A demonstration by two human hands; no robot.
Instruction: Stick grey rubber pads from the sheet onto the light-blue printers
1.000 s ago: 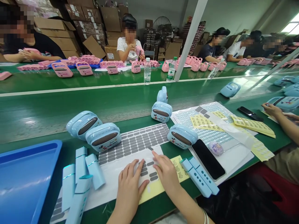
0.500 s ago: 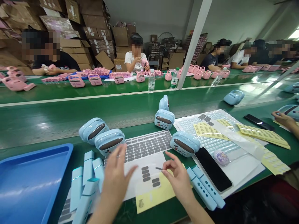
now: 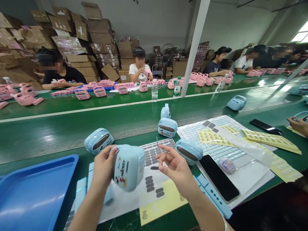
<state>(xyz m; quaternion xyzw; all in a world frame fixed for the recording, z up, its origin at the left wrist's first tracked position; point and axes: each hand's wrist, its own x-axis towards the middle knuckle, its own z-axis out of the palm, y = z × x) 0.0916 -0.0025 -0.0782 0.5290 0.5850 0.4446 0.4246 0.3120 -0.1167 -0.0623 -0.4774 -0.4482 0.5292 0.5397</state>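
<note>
My left hand [image 3: 104,166] grips a light blue plastic case [image 3: 130,168] with a Mickey print, held tilted above the sheets. My right hand [image 3: 174,170] is just right of it, fingers bent, with a thin dark grey sticker [image 3: 157,141] upright at a fingertip. A dark oval sticker [image 3: 154,167] shows beside the right thumb; whether the hand holds it I cannot tell. Beneath lie a sheet of grey oval stickers [image 3: 168,143], a white backing piece with several ovals [image 3: 149,183], and a yellow sheet [image 3: 156,210].
More blue cases [image 3: 99,141] stand behind and to the right. A blue tray [image 3: 36,192] is at left, light blue strips [image 3: 81,189] beside it. A black phone [image 3: 219,177] and strips with holes [image 3: 216,195] lie right. Water bottles [image 3: 154,91] and co-workers with pink cases [image 3: 99,91] are across.
My left hand, earlier spread in the air near the blue cases, has picked one up and brought it toward me. My right hand has risen slightly and moved left with a grey sticker.
</note>
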